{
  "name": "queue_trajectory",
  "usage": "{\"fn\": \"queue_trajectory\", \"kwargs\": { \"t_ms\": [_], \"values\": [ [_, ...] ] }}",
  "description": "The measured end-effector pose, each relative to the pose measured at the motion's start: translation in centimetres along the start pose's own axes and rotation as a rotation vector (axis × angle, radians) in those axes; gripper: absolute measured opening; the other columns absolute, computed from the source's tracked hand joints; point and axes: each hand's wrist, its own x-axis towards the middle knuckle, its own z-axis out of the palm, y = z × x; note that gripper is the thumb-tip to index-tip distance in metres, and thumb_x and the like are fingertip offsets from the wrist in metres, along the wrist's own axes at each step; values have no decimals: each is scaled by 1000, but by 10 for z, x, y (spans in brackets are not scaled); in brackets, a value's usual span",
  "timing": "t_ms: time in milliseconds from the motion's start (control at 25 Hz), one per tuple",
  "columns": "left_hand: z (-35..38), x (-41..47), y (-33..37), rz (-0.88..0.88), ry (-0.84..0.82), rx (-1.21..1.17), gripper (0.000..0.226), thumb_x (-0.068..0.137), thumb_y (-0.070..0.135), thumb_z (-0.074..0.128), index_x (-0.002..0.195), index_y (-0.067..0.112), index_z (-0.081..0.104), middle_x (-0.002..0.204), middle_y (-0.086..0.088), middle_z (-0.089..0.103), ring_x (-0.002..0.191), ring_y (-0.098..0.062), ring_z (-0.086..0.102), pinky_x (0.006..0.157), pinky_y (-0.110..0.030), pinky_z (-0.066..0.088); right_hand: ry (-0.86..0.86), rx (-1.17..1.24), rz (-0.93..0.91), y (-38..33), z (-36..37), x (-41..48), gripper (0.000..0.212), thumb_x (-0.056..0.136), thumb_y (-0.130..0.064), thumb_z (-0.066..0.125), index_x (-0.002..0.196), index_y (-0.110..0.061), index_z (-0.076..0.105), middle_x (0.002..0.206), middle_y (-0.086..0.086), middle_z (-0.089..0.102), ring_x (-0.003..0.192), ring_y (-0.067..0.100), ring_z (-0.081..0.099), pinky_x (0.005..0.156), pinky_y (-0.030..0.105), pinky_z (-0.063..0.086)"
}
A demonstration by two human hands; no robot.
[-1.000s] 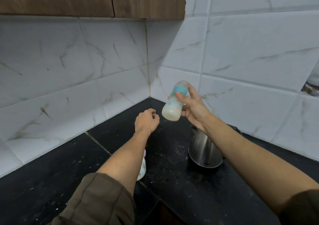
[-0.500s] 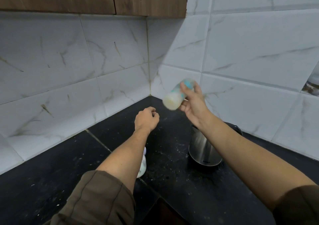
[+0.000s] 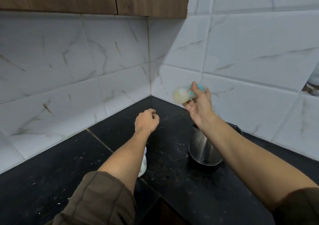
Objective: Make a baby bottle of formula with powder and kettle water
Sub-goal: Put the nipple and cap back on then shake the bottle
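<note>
Baby bottle [image 3: 181, 96] (blurred, far end hidden) gripped sideways by right hand [image 3: 201, 104]; left hand [image 3: 146, 121] fisted, empty.

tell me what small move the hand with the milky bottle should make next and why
Probably swing it upright as a shaking stroke: the right hand grips the clear, teal-marked plastic baby bottle tipped sideways in mid-air, and its whitish contents may not be fully mixed.

A black stone countertop [image 3: 51, 181] fills the lower frame, meeting the tiled corner at centre; white specks dot it; a steel kettle [image 3: 202, 148] stands right of centre; a white container [image 3: 143, 166], partly hidden, sits at lower centre.
</note>
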Motion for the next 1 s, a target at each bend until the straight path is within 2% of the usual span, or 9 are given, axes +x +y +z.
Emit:
{"fn": "queue_trajectory", "kwargs": {
  "t_ms": [200,240,360,440,640,720,840,920,1000],
  "values": [
    [5,1,4,3,-44,30,38,100,29,61,137,22,65,117,-1,75,106,-23,70,89,-39,57,-312,-396,114,8,2,-22,74,87,-25,80,151,-32,44,125,9,70,109,31,74,79,45,63],
    [4,1,4,5,-43,28,38,100,29,61,136,22,65,116,-1,75,105,-23,70,89,-39,57,-307,-374,94,9,3,-21,77,85,-26,81,152,-33,43,128,9,69,110,31,74,79,46,63],
    [2,1,4,-2,-13,-1,38,100,29,56,136,22,66,122,-3,75,114,-27,68,95,-40,56,-54,-109,8,5,8,-10,77,91,-28,80,155,-28,36,136,10,63,108,30,75,80,47,64],
    [0,1,4,1,-6,2,39,100,29,55,136,22,66,123,-3,74,115,-27,68,96,-40,55,17,-51,-15,6,6,-2,76,92,-28,80,154,-27,36,137,12,62,109,31,74,79,46,64],
    [-2,4,6,15,-39,26,38,97,31,63,134,25,66,117,-1,75,107,-25,70,89,-40,58,-381,-474,103,7,6,-23,73,88,-24,80,150,-35,44,125,15,70,107,31,74,80,46,63],
    [-2,3,6,11,-31,19,39,98,29,61,136,24,66,119,-1,75,110,-26,69,92,-40,57,-306,-358,59,4,7,-19,68,90,-25,78,150,-32,45,127,13,69,104,30,75,77,44,63],
    [-1,2,5,5,0,18,39,100,28,54,136,22,67,122,-3,75,116,-28,67,96,-39,53,-12,-80,13,0,6,-1,66,93,-29,78,149,-22,43,130,10,63,101,29,75,78,46,63],
    [-1,2,5,6,-2,16,39,99,29,55,136,22,67,122,-3,75,115,-28,68,96,-39,54,-58,-146,43,1,5,-5,67,93,-29,78,150,-22,43,128,10,65,104,30,74,77,46,64],
    [0,3,5,14,-25,17,38,97,32,61,134,24,67,121,0,75,112,-25,69,94,-40,57,-269,-365,115,4,3,-17,65,92,-28,76,149,-26,46,124,14,70,105,32,74,77,45,63]
  ]
}}
